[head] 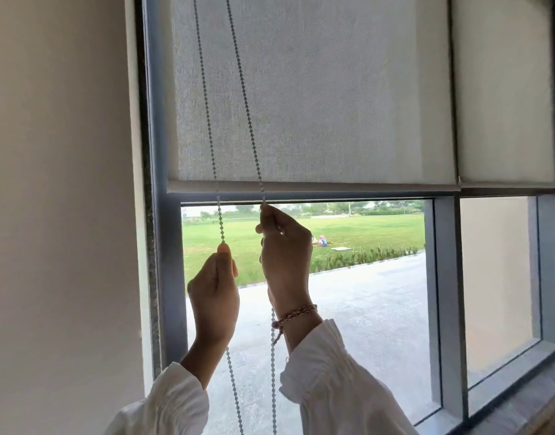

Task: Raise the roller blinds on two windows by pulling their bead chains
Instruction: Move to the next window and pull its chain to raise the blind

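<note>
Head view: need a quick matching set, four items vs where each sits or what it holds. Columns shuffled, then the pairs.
Items:
1. left hand
2. right hand
3. blind
4. bracelet

States:
A. on right wrist
B. grips right chain strand, higher up
C. covers upper window, lawn visible below
D. grips left chain strand, lower down

Pairs: 1-D, 2-B, 3-C, 4-A

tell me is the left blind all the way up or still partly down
Partly down. The left blind covers the upper pane; its bottom bar sits at the frame's crossbar, leaving only the lower pane clear.
</note>
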`<state>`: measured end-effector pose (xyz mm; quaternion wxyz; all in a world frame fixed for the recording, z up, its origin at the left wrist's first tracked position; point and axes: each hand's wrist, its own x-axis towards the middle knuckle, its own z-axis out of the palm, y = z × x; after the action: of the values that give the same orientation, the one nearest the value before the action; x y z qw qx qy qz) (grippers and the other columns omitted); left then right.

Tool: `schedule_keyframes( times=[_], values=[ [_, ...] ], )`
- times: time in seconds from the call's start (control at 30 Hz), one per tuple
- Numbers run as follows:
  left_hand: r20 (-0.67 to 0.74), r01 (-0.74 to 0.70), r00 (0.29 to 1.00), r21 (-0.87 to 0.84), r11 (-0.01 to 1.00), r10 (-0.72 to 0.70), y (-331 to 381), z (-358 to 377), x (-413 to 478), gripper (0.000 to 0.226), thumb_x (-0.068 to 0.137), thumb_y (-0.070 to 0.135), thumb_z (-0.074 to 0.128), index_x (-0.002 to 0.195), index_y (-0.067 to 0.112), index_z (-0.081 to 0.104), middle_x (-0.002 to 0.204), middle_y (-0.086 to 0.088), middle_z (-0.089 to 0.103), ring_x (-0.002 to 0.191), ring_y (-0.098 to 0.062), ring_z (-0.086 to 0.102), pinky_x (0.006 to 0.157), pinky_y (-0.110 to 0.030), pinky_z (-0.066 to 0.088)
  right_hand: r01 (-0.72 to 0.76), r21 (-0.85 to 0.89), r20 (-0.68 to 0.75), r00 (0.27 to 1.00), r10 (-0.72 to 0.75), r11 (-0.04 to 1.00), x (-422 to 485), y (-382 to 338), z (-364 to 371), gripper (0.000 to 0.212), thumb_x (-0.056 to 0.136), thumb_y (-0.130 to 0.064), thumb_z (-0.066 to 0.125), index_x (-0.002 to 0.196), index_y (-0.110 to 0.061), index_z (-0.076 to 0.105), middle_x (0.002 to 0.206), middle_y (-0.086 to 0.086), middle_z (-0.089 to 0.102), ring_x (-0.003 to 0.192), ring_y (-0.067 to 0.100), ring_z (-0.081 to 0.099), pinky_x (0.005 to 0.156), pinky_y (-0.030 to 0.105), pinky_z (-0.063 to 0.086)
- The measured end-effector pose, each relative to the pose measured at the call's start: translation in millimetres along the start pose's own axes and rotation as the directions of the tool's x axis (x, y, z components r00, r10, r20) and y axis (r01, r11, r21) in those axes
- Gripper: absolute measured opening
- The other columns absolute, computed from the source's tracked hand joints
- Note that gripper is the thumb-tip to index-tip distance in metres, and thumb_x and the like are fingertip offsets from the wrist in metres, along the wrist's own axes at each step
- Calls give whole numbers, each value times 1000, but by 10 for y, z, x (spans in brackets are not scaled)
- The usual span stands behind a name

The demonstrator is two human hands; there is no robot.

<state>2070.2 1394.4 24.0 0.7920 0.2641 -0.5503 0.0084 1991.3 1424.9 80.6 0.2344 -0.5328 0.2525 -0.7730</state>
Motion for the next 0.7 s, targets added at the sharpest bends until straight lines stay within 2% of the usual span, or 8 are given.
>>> schedule_keyframes(
  times=[0.03, 0.1, 0.2, 0.27, 0.37, 0.47, 0.57, 0.7],
  values=[
    [18, -86, 996, 31, 996, 85, 55, -7, -20, 45, 93, 40, 41, 50, 26, 36, 44, 8, 37, 42, -8, 31, 44, -25, 25, -11, 1, -3, 1000, 11, 1000, -5, -3, -15, 18, 90, -24, 53, 77, -27, 66, 65, -5, 61, 54, 13, 43, 66, 40, 39],
    [36, -198, 980, 96, 976, 195, 171, 0, -48, 51, 94, 41, 39, 51, 13, 32, 45, 1, 30, 41, -13, 27, 41, -34, 23, -23, -9, -3, 1000, 23, 1000, -24, -16, -39, 23, 90, -17, 52, 104, -29, 67, 86, -1, 71, 64, 9, 52, 74, 37, 44],
    [74, -314, 949, 164, 935, 306, 294, 27, -132, 52, 96, 37, 36, 52, 11, 30, 47, -2, 25, 43, -11, 23, 40, -22, 17, -27, -24, 17, 999, 28, 999, -52, -61, -53, 30, 90, -11, 52, 116, -23, 62, 108, 8, 71, 84, 13, 60, 88, 34, 46],
    [84, -350, 937, 183, 919, 340, 324, 30, -200, 46, 97, 34, 35, 55, 18, 28, 46, 0, 21, 44, -10, 21, 43, -17, 14, -15, -59, 23, 1000, 16, 998, -57, -89, -49, 29, 90, -11, 51, 115, -21, 62, 110, 9, 70, 94, 15, 62, 90, 31, 46],
    [77, -323, 946, 186, 928, 314, 320, 6, -222, 44, 97, 34, 35, 56, 20, 26, 54, -7, 28, 44, -11, 21, 41, -24, 15, -1, -84, 9, 1000, 2, 996, -54, -94, -45, 27, 91, -12, 51, 114, -19, 64, 108, 9, 71, 95, 16, 62, 83, 24, 44],
    [77, -331, 944, 195, 923, 322, 307, -33, -229, 43, 97, 35, 35, 58, 18, 27, 52, -6, 28, 44, -9, 22, 41, -26, 16, -29, -81, -2, 1000, 29, 996, -51, -85, -61, 26, 91, -12, 51, 113, -17, 64, 109, 10, 70, 98, 19, 63, 88, 29, 47],
    [107, -354, 935, 192, 915, 339, 291, -76, -231, 43, 97, 36, 35, 58, 19, 27, 44, 1, 24, 42, -8, 23, 41, -23, 16, -33, -76, -12, 999, 32, 997, -44, -95, -63, 25, 90, -12, 52, 112, -17, 65, 108, 11, 70, 88, 19, 61, 86, 35, 48],
    [126, -364, 931, 209, 908, 344, 272, -130, -236, 43, 97, 35, 34, 58, 18, 29, 38, -7, 27, 39, -15, 27, 38, -25, 19, -50, -74, 0, 999, 50, 996, -45, -99, -75, 25, 91, -14, 52, 112, -17, 64, 110, 10, 70, 80, 14, 52, 76, 28, 44]
  ],
)
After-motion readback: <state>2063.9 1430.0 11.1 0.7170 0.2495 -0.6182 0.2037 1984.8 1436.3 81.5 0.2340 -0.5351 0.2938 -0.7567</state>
